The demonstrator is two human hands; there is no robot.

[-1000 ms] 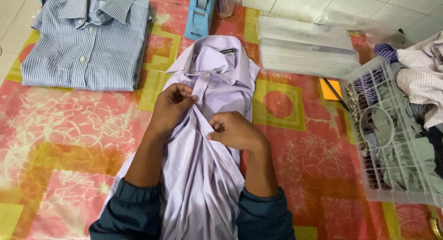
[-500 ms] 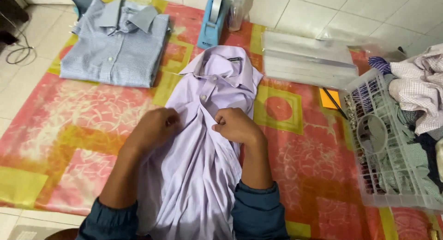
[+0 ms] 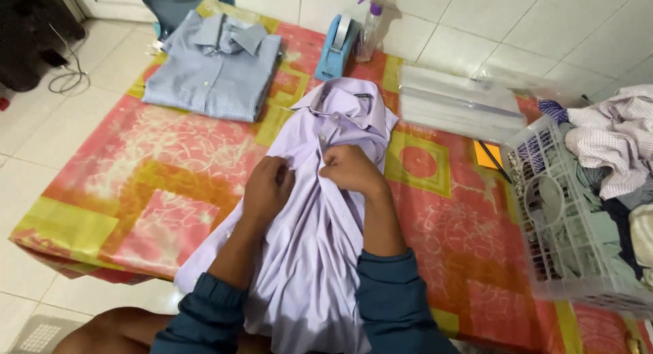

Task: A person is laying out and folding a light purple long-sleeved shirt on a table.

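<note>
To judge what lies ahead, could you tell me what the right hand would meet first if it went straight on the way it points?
The right hand points up-left along the lilac shirt, so it would probably first meet the shirt's collar; depth is unclear.

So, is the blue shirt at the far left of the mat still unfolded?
No, the blue shirt lies neatly folded on the mat, collar up, apart from the lilac shirt.

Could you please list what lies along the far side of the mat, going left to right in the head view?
Folded blue checked shirt → blue tape dispenser → clear spray bottle → stack of clear plastic bags → white plastic laundry basket.
</note>
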